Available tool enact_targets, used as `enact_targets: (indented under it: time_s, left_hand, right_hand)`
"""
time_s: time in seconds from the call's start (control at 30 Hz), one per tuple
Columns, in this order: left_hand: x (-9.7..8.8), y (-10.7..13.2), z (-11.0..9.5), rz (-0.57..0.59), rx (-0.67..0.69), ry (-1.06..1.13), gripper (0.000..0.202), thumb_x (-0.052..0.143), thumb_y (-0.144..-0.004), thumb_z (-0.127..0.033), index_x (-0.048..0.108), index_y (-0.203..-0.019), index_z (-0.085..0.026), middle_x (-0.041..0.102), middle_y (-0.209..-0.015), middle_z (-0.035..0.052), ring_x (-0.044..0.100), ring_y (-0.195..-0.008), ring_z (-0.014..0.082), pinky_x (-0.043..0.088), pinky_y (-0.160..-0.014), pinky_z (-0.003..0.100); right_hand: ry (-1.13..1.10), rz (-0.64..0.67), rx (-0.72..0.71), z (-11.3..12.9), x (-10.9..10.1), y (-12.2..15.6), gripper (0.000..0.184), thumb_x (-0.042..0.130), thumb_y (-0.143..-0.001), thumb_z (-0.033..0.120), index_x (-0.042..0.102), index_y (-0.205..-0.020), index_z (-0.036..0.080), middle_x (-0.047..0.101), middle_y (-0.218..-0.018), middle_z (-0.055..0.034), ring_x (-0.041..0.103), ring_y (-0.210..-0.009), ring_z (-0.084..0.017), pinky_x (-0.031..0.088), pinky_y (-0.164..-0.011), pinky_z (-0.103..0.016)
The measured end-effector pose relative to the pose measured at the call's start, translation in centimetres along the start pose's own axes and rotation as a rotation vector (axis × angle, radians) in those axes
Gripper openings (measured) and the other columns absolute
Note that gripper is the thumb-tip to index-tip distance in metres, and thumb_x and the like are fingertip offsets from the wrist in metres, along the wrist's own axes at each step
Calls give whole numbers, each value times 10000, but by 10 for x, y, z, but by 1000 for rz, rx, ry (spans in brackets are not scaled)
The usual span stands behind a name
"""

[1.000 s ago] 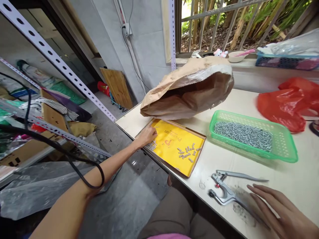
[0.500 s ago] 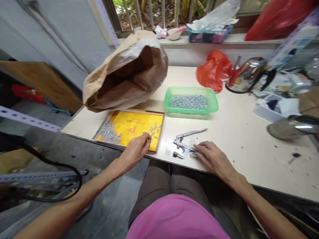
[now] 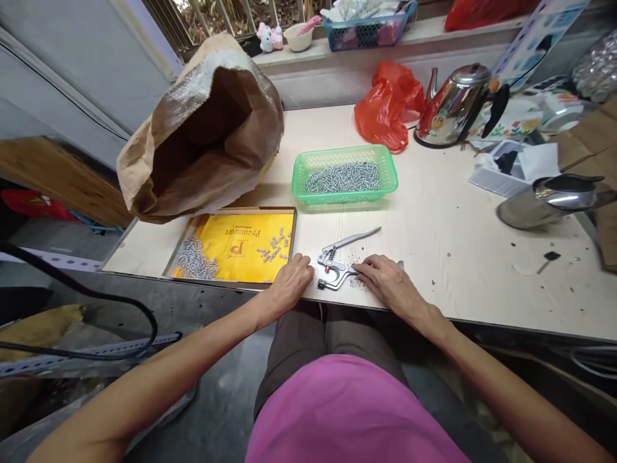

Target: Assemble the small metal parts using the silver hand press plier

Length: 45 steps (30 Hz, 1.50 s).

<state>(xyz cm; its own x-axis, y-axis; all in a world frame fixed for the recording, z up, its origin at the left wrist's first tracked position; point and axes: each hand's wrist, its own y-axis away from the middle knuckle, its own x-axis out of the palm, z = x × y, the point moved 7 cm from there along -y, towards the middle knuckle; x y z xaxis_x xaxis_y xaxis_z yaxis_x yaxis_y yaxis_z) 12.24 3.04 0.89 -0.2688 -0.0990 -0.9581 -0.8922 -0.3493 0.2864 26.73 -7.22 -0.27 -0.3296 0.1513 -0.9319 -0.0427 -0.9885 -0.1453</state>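
My left hand (image 3: 294,279) is closed beside the right edge of a shallow tray (image 3: 295,225); whatever its fingers hold is hidden. Spring-loaded pliers (image 3: 343,271) with a C-shaped jaw lie on the table, their upper handle spread away. The fingers of my right hand (image 3: 388,280) are around the lower handle, whose end sticks out past them. A yellow sheet with print (image 3: 236,257) lines the tray. On it, a heap of small metal pieces (image 3: 195,259) lies at the left and a looser scatter (image 3: 276,246) at the right.
Behind the pliers stands a green basket (image 3: 393,177) holding many small metal pieces. A large open paper sack (image 3: 202,141) leans over the tray's back. Further right are a red plastic bag (image 3: 388,109), a kettle (image 3: 453,106), a small grey box (image 3: 496,173) and a metal jug (image 3: 540,204).
My left hand has moved right, from over the scattered pieces to the gap between tray and pliers. My right hand stays at the lower handle. The whole view has shifted.
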Motion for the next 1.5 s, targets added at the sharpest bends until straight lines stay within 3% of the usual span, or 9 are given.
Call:
enact_targets:
  time_s: [0.37, 0.53, 0.6, 0.67, 0.8, 0.93, 1.17, 1.37, 1.5]
  left_hand:
    - [-2, -10, -11, 88, 129, -121, 208, 392, -925, -79, 587, -992, -111, 581, -997, 120, 500, -959, 239, 465, -764, 338]
    - [0, -12, -6, 47, 102, 18, 204, 427, -910, -84, 623, -956, -118, 613, -978, 113, 528, -965, 234, 455, -784, 327]
    - [-1, -13, 3, -38, 8, 200, 189, 460, -900, -105, 646, -897, -133, 632, -940, 99, 552, -932, 215, 450, -795, 315]
    - [2, -13, 17, -84, -185, 497, 146, 519, -878, -157, 660, -844, -142, 648, -837, 66, 584, -819, 178, 458, -746, 284]
    - [26, -10, 26, 35, -616, 1195, 122, 620, -809, -239, 648, -817, -121, 588, -608, -1, 527, -517, 93, 421, -519, 211]
    - [34, -8, 14, 139, -739, 1492, 205, 698, -754, -300, 633, -790, -110, 473, -455, -59, 358, -357, 40, 262, -384, 177]
    - [31, -8, 11, 178, -791, 1421, 241, 715, -734, -315, 578, -656, -132, 443, -378, -61, 356, -331, 43, 202, -370, 180]
    - [31, -11, 4, 334, -765, 1337, 171, 684, -749, -239, 603, -654, -124, 441, -356, -67, 347, -317, 41, 245, -385, 185]
    - [29, -7, 0, 369, -795, 1309, 161, 685, -751, -239, 617, -670, -116, 462, -366, -64, 386, -323, 43, 267, -394, 181]
  right_hand:
    - [6, -12, 6, -2, 1, -1, 240, 461, -957, 247, 657, -1092, 212, 614, -954, -76, 539, -887, -181, 419, -738, -304]
    - [11, -33, 12, -1, 0, -1, 228, 471, -952, 223, 661, -1076, 213, 616, -950, -77, 541, -889, -178, 412, -728, -295]
    - [14, -34, 17, -1, -1, -1, 227, 472, -951, 223, 662, -1074, 214, 617, -950, -77, 539, -887, -179, 410, -728, -298]
    - [14, -27, 19, -1, 0, -2, 233, 464, -955, 229, 661, -1078, 211, 616, -954, -77, 537, -886, -180, 409, -731, -301]
    - [20, 3, 22, -2, 1, -3, 249, 441, -966, 247, 657, -1083, 211, 611, -957, -76, 533, -885, -179, 403, -737, -300]
    - [57, 45, 2, -2, 2, -4, 242, 445, -961, 232, 645, -1097, 225, 605, -972, -75, 524, -890, -185, 385, -732, -300]
    - [112, 89, -36, -4, 0, -7, 253, 444, -958, 223, 636, -1122, 228, 605, -965, -72, 516, -870, -191, 348, -721, -314]
    - [140, 148, -83, -1, -9, -11, 269, 461, -940, 184, 641, -1133, 233, 610, -999, -84, 524, -900, -199, 351, -757, -330]
    - [68, 185, -108, -4, -15, -14, 271, 476, -943, 309, 632, -1149, 230, 599, -1098, -102, 532, -989, -221, 395, -816, -350]
